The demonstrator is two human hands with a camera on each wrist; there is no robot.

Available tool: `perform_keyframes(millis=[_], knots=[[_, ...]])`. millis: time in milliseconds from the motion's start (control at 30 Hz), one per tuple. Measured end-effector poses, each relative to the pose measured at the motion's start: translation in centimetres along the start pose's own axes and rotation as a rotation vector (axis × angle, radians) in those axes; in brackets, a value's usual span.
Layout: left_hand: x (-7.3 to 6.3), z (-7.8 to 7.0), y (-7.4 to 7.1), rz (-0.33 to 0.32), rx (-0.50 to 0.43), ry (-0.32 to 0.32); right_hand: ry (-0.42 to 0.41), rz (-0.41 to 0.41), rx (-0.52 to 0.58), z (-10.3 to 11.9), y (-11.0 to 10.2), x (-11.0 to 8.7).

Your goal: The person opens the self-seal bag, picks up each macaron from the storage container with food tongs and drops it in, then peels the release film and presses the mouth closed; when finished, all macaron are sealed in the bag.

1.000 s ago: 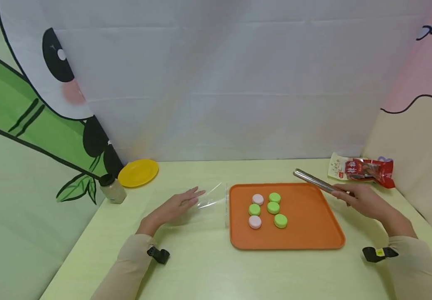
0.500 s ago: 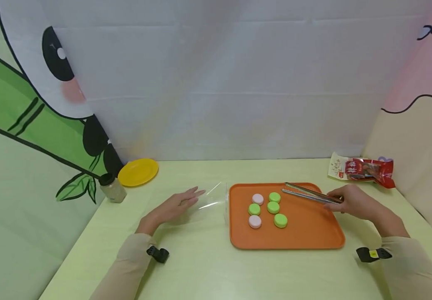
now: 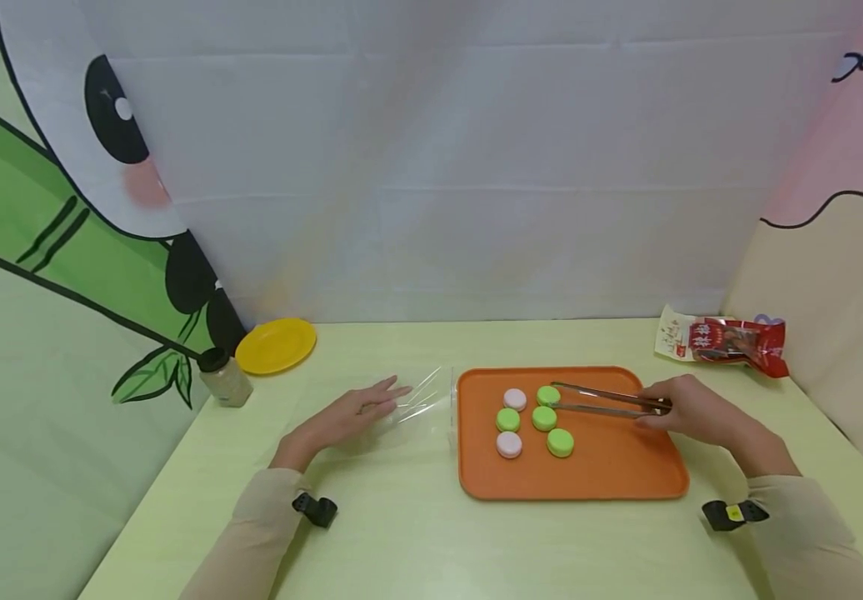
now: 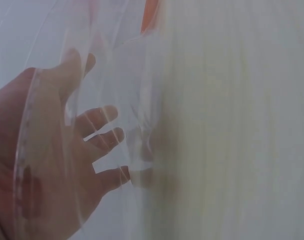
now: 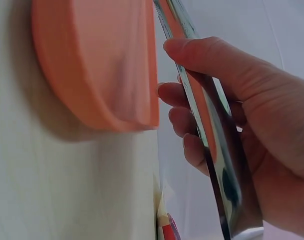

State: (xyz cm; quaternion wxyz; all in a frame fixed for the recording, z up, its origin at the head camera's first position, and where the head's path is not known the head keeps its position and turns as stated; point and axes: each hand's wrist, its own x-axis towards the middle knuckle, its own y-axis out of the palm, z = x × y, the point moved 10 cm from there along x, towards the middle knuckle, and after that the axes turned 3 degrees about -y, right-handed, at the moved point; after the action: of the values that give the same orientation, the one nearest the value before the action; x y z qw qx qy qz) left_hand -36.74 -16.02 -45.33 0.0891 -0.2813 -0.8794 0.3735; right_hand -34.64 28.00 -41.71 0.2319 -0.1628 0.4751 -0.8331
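My right hand (image 3: 690, 409) grips metal tongs (image 3: 598, 392) over the right half of an orange tray (image 3: 611, 467). The tongs' two tips are spread apart, at either side of the back green macaron (image 3: 548, 395). Thumb and fingers curl round the tongs' arms (image 5: 219, 145) in the right wrist view. Left of the tray, my left hand (image 3: 349, 415) has its fingers extended and spread at a clear plastic bag (image 3: 427, 404). Clear film covers that hand in the left wrist view. More macarons sit on the tray, among them a front green macaron (image 3: 561, 442) and a pale pink macaron (image 3: 509, 444).
At the back left are a yellow plate (image 3: 276, 346) and a dark-lidded jar (image 3: 227, 383). A red and white food packet (image 3: 731, 340) lies at the back right, beyond my right hand. A fabric backdrop (image 3: 476, 208) stands behind the table (image 3: 416, 550).
My right hand has moved left with the tongs, from the tray's right back corner to the green macarons. The tongs have spread open. My left hand stays at the bag.
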Motion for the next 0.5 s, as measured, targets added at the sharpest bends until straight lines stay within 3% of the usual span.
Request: perform_keyframes(millis=[500], knots=[[-0.05, -0.06, 0.19, 0.011, -0.021, -0.011, -0.016, 0.012, 0.001, 0.40, 0.62, 0.39]])
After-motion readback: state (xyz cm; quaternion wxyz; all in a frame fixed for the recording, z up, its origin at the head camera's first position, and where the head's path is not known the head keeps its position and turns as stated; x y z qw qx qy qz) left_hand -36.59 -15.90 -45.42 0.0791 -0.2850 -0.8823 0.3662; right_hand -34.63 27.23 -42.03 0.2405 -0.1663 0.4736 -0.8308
